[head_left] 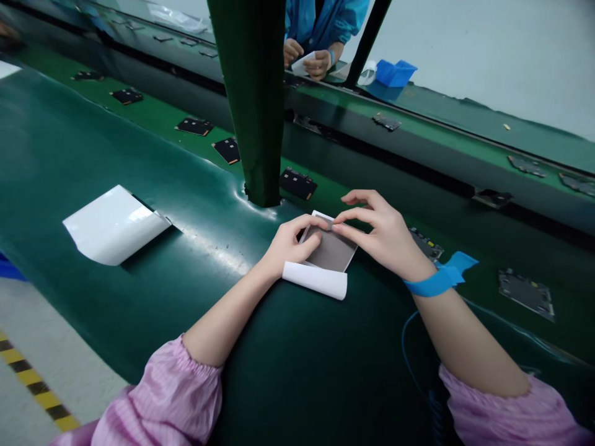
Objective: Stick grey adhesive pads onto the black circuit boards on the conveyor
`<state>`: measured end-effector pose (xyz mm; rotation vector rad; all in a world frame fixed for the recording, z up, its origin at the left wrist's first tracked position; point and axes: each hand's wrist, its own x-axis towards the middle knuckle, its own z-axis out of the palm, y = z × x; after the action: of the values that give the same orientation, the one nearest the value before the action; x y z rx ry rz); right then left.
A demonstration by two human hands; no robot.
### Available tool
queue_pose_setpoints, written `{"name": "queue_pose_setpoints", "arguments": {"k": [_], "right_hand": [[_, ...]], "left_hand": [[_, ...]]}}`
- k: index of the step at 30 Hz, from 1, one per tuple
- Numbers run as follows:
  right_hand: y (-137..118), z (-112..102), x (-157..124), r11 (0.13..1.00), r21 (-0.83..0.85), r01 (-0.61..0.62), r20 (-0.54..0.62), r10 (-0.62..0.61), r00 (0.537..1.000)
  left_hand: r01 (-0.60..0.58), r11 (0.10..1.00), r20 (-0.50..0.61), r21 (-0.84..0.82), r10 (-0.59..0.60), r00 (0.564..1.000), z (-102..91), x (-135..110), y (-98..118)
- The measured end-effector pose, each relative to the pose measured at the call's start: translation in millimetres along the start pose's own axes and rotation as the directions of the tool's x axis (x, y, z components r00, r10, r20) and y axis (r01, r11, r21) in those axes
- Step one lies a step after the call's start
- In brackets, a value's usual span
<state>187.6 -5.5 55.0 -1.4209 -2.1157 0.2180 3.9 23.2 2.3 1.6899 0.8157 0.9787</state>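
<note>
A small white backing sheet with a grey square pad on it lies on the green mat in front of me. My left hand grips its left edge, fingers curled round it. Pinching the sheet's top corner between thumb and forefinger is my right hand, with the other fingers lifted. A blue wrist strap wraps my right wrist. The sheet's near edge curls upward.
A larger white sheet lies left on the mat. A green post rises just behind my hands. Several dark circuit boards ride the conveyor beyond. Another person's hands hold a white sheet across the line, near a blue tray.
</note>
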Motion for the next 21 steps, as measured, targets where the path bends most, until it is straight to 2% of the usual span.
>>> {"name": "queue_pose_setpoints", "arguments": {"k": [6, 10, 13, 15, 18, 21], "right_hand": [[0.5, 3.3, -1.7, 0.999, -0.004, 0.047, 0.056, -0.047, 0.997], [8.1, 0.7, 5.1, 1.000, -0.020, -0.003, 0.004, 0.003, 1.000], [33.1, 7.0, 25.1, 0.990, 0.007, -0.142, -0.044, 0.142, 0.989], [54.7, 17.3, 43.4, 0.974, 0.047, -0.221, -0.031, 0.222, 0.975], [82.4, 35.6, 66.9, 0.961, 0.104, -0.256, 0.027, 0.255, 0.967], [97.6, 46.9, 76.4, 0.955, 0.134, -0.264, 0.083, 0.255, 0.964]], "left_hand": [[-0.012, 1.000, 0.023, 0.019, 0.012, 1.000, 0.5, 0.1, -2.5], [0.005, 1.000, -0.007, -0.001, -0.005, 1.000, 0.9, 0.1, -5.0], [0.005, 1.000, -0.022, -0.010, -0.006, 1.000, 1.1, 0.4, -7.1], [0.022, 1.000, -0.022, -0.009, -0.022, 1.000, 1.2, 0.6, -7.5], [0.062, 0.998, -0.023, -0.008, -0.062, 0.998, 1.2, 0.9, -6.3], [0.041, 0.999, -0.016, -0.003, -0.041, 0.999, 1.1, 1.5, -5.4]]}}
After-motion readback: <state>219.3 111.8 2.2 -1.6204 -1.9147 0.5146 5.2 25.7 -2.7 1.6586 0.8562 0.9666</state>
